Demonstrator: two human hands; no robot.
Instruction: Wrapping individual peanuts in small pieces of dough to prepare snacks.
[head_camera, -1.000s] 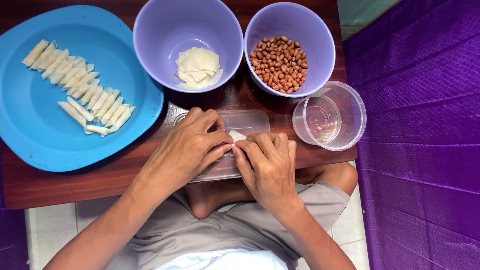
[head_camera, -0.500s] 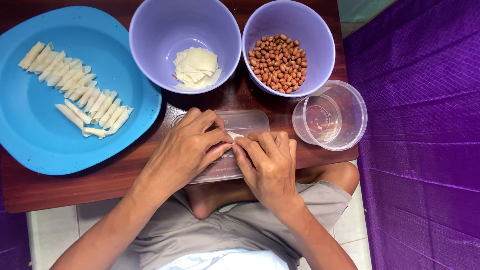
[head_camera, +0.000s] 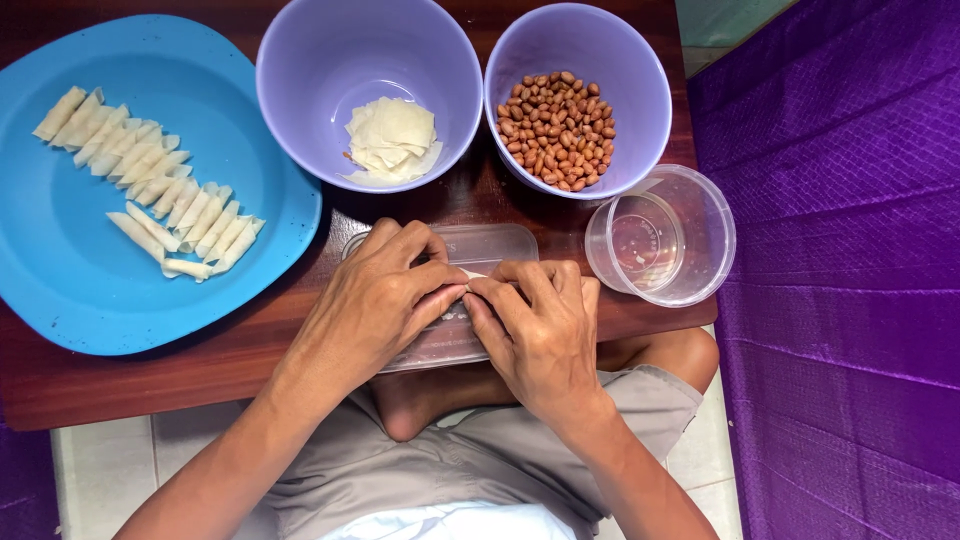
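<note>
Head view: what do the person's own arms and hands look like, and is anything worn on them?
Both forearms are bare, with no sleeves in view. The left hand and right hand wear no gloves, and no rings, watch or bracelets show. The fingers are uncovered, with short nails. The only clothing in view is grey shorts and a bit of pale blue shirt.

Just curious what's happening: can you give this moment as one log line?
left hand + right hand: pinching small pale wrapper | over clear lid | blue plate: finished rolls | bowls: wrappers, peanuts

A blue plate of rolled wrappers sits beside a peanut bowl.
</note>
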